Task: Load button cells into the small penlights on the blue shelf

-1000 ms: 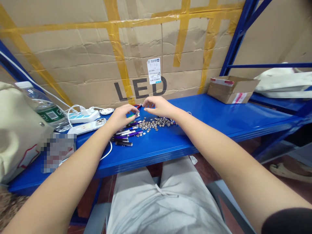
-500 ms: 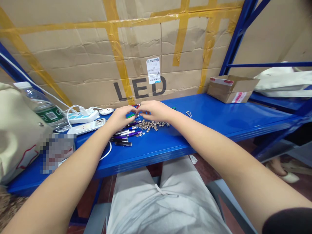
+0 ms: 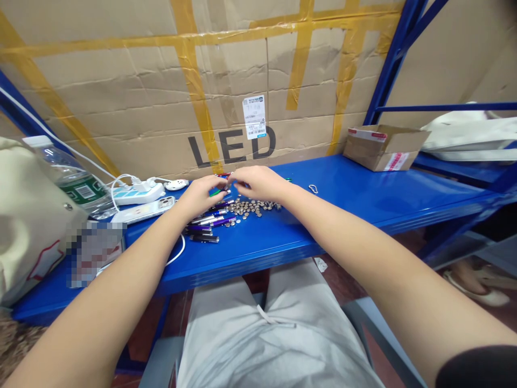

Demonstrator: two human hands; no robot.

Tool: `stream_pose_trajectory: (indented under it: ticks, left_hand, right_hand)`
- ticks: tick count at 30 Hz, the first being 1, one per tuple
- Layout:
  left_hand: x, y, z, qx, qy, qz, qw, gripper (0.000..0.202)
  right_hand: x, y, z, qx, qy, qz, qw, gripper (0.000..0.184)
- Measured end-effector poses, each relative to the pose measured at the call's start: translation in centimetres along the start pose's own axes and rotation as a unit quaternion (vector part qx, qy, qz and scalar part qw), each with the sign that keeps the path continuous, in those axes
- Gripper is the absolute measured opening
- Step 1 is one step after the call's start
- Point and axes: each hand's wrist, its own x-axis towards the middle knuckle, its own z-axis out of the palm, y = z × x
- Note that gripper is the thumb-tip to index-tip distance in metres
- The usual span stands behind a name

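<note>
My left hand is curled above the blue table with its fingers closed around a slim green tube, which looks like a mini flashlight and shows a silver end. Facing it, my right hand has bent fingers close to that end; whatever lies between its fingertips is hidden. Below the hands lies a pile of small silver button cells. Several mini flashlights in purple, black, silver and blue lie at its left. Something red shows just behind the fingers.
A power strip, a phone, a water bottle and a cream bag stand at left. A small carabiner lies to the right, with an open cardboard box farther back. Another person's foot shows below.
The fingers of my right hand have curled in more and shifted slightly at the tube's end. My left hand stays almost still. The other person's foot has moved a little to the right.
</note>
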Motion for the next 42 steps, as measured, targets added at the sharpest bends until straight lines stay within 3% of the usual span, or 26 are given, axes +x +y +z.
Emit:
stream_pose_trajectory:
  ticks: [4, 10, 17, 25, 32, 42]
  left_hand:
    - [0.0, -0.2, 0.0, -0.008, 0.006, 0.003, 1.000, 0.026]
    - [0.0, -0.4, 0.0, 0.004, -0.006, 0.001, 1.000, 0.026]
    - [0.0, -0.6, 0.1, 0.002, -0.026, -0.007, 1.000, 0.026]
    - [0.1, -0.8, 0.4, -0.003, -0.040, -0.006, 0.999, 0.026]
    - [0.0, -0.9, 0.4, -0.006, -0.042, -0.001, 0.999, 0.027]
    - [0.1, -0.8, 0.4, -0.005, -0.048, -0.006, 0.999, 0.027]
  right_hand:
    - [-0.1, 1.0, -0.3, 0.023, 0.030, 0.083, 0.996, 0.027]
    - [-0.5, 3.2, 0.1, 0.030, -0.136, 0.141, 0.980, 0.021]
    - [-0.4, 3.4, 0.7, 0.038, -0.203, 0.164, 0.965, 0.018]
    - [0.1, 3.2, 1.3, 0.030, -0.230, 0.248, 0.941, 0.015]
    - [-0.1, 3.4, 1.1, 0.031, -0.207, 0.203, 0.956, 0.019]
    - [0.3, 3.0, 1.2, 0.020, -0.226, 0.234, 0.945, 0.014]
